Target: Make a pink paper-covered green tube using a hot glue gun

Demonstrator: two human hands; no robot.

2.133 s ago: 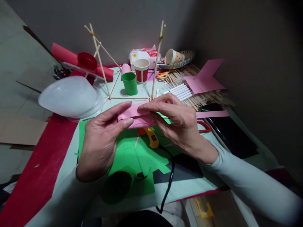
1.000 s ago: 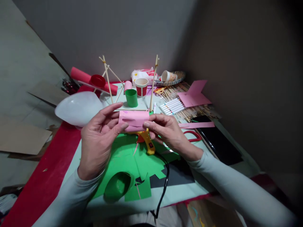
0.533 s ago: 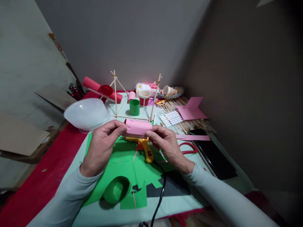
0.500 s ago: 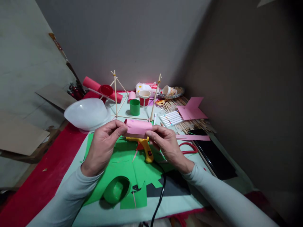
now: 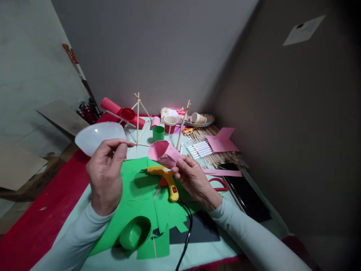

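Note:
My right hand (image 5: pixel 191 180) holds a pink paper tube (image 5: pixel 163 152) by one end, its open mouth turned toward me. My left hand (image 5: pixel 105 172) is off the tube, raised to the left with thumb and forefinger pinched together; I cannot tell whether anything is between them. Under the hands, a yellow glue gun (image 5: pixel 165 175) lies on green paper sheets (image 5: pixel 138 192), its black cord running toward me. A frame of wooden sticks (image 5: pixel 138 119) stands behind.
A white plastic bowl (image 5: pixel 97 134) sits at the left, a green cup (image 5: pixel 134 233) lies near me. Farther back are a green cup (image 5: pixel 158 133), a red-and-white paper cup (image 5: pixel 170 124), white markers (image 5: pixel 199 149), pink paper (image 5: pixel 222 140), red scissors (image 5: pixel 218 184) and a black sheet (image 5: pixel 245 195).
My left hand let go of the pink tube and moved left. My right hand turned the tube so its open end faces me. The camera tilted up.

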